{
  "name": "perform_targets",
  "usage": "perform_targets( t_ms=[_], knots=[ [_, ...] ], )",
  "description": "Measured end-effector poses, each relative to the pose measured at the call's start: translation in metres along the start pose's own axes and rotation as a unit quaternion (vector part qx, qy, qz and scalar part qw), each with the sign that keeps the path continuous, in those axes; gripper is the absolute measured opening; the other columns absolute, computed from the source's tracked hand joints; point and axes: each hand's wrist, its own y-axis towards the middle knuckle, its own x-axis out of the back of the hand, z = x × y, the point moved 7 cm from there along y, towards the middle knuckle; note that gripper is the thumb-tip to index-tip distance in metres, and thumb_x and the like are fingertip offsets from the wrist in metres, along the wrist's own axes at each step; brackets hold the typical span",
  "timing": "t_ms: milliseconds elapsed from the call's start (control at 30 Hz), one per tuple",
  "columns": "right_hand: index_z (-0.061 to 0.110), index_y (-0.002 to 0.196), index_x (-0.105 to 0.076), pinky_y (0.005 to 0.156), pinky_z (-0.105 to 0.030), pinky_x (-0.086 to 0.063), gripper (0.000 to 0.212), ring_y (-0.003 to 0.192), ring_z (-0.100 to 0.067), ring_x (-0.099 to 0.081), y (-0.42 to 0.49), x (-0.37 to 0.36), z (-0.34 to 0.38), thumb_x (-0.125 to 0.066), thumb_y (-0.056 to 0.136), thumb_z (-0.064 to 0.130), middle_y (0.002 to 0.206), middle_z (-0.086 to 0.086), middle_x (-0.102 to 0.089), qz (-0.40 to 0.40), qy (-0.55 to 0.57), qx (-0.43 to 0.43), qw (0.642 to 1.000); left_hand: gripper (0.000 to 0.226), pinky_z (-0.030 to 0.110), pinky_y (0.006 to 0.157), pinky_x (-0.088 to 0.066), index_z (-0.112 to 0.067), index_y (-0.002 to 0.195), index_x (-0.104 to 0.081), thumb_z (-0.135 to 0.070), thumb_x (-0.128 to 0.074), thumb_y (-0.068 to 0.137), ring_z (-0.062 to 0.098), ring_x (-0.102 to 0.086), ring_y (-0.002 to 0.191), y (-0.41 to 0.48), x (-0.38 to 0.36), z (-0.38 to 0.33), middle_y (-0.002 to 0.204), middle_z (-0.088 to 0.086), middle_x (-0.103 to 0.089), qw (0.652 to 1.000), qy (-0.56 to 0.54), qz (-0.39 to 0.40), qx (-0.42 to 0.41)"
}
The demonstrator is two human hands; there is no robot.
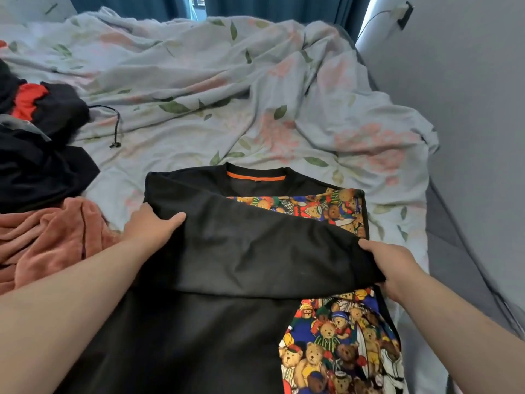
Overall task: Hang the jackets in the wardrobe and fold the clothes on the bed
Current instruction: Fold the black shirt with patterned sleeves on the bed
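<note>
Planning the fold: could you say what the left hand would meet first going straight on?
The left hand grips the black sleeve; carrying on rightward, it would likely reach the bear-print panel next.

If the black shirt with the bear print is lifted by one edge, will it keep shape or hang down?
Probably it hangs limp: the black shirt visibly sags between the left hand and right hand. It seems light, since a loose pinch at each end carries the fold. On the wrinkled bedcover it would likely bunch rather than slide.
</note>
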Motion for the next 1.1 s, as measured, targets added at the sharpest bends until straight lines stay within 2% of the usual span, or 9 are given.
perform_targets(
  t_ms=[100, 200, 367, 467, 600, 733, 900, 1033, 1100],
  knots=[
    [0.011, 0.088, -0.068, 0.087, -0.048, -0.056, 0.008, 0.092, -0.033, -0.065, -0.004, -0.007, 0.005, -0.069, 0.090, 0.019, 0.096, -0.014, -0.070, -0.003, -0.097, 0.073, 0.993, 0.074, 0.048, 0.101, -0.044, -0.016, 0.126, -0.056, -0.070, -0.058, 0.076, 0.041, -0.055, 0.116, 0.012, -0.007, 0.012, 0.126, 0.013, -0.061, 0.999, 0.030, -0.001, 0.044],
    [0.013, 0.081, -0.063, 0.063, -0.035, -0.045, 0.019, 0.080, -0.023, -0.059, -0.005, -0.005, 0.020, -0.063, 0.095, 0.024, 0.086, -0.006, -0.065, -0.047, -0.174, 0.184, 0.966, 0.079, 0.052, 0.107, -0.036, -0.017, 0.130, -0.055, -0.076, -0.043, 0.080, 0.044, -0.047, 0.123, 0.024, 0.004, 0.020, 0.133, 0.022, -0.050, 0.996, 0.037, -0.061, 0.057],
    [0.015, 0.090, -0.057, 0.070, -0.035, -0.036, 0.023, 0.079, -0.024, -0.051, 0.001, -0.011, 0.052, -0.052, 0.101, 0.035, 0.081, 0.002, -0.056, -0.117, -0.253, 0.300, 0.912, 0.089, 0.055, 0.108, -0.030, -0.011, 0.145, -0.036, -0.078, -0.035, 0.086, 0.048, -0.042, 0.129, 0.037, -0.003, 0.043, 0.141, 0.026, -0.042, 0.997, 0.042, -0.039, 0.057],
    [0.013, 0.091, -0.054, 0.070, -0.036, -0.035, 0.032, 0.080, -0.026, -0.051, 0.014, -0.016, 0.049, -0.047, 0.102, 0.043, 0.084, -0.004, -0.057, -0.107, -0.290, 0.281, 0.909, 0.098, 0.053, 0.110, -0.033, -0.011, 0.140, -0.044, -0.086, -0.026, 0.079, 0.047, -0.047, 0.125, 0.043, -0.007, 0.051, 0.137, 0.023, -0.051, 0.998, 0.002, -0.017, 0.064],
    [0.015, 0.076, -0.055, 0.060, -0.035, -0.035, 0.048, 0.076, -0.024, -0.058, 0.021, -0.023, 0.040, -0.053, 0.090, 0.061, 0.077, -0.003, -0.061, -0.044, -0.324, 0.242, 0.914, 0.082, 0.046, 0.103, -0.039, -0.008, 0.138, -0.048, -0.070, -0.041, 0.085, 0.040, -0.052, 0.123, 0.050, 0.007, 0.034, 0.135, 0.018, -0.056, 0.987, -0.117, -0.107, 0.023],
    [0.024, 0.091, -0.061, 0.067, -0.033, -0.044, 0.015, 0.083, -0.014, -0.059, 0.020, -0.036, 0.027, -0.074, 0.084, 0.029, 0.091, 0.005, -0.063, 0.062, -0.361, 0.242, 0.899, 0.074, 0.030, 0.072, -0.051, -0.010, 0.127, -0.060, -0.058, -0.077, 0.073, 0.023, -0.066, 0.090, 0.062, -0.014, 0.022, 0.117, 0.006, -0.067, 0.965, -0.252, 0.021, 0.069],
    [0.021, 0.103, -0.061, 0.078, -0.037, -0.050, 0.022, 0.090, -0.022, -0.061, 0.023, -0.032, 0.020, -0.075, 0.086, 0.021, 0.098, 0.002, -0.063, 0.003, -0.319, 0.271, 0.908, 0.125, 0.039, 0.100, -0.040, -0.010, 0.134, -0.056, -0.101, -0.041, 0.049, 0.036, -0.056, 0.117, 0.078, 0.010, 0.033, 0.134, 0.010, -0.058, 0.964, -0.215, -0.060, 0.146],
    [0.021, 0.107, -0.054, 0.072, -0.033, -0.040, 0.024, 0.090, -0.022, -0.056, 0.030, -0.034, 0.012, -0.071, 0.090, 0.025, 0.099, 0.001, -0.059, -0.016, -0.345, 0.281, 0.895, 0.104, 0.038, 0.106, -0.042, -0.012, 0.130, -0.060, -0.086, -0.053, 0.057, 0.030, -0.059, 0.115, 0.089, 0.002, 0.044, 0.132, 0.005, -0.061, 0.952, -0.271, -0.015, 0.142],
    [0.021, 0.112, -0.053, 0.073, -0.032, -0.039, 0.027, 0.091, -0.022, -0.054, 0.035, -0.037, 0.009, -0.069, 0.091, 0.027, 0.105, -0.001, -0.060, -0.007, -0.359, 0.256, 0.897, 0.083, 0.037, 0.098, -0.046, -0.006, 0.122, -0.060, -0.071, -0.061, 0.070, 0.034, -0.059, 0.108, 0.090, 0.000, 0.047, 0.127, 0.010, -0.062, 0.975, -0.184, -0.008, 0.123]
  ],
)
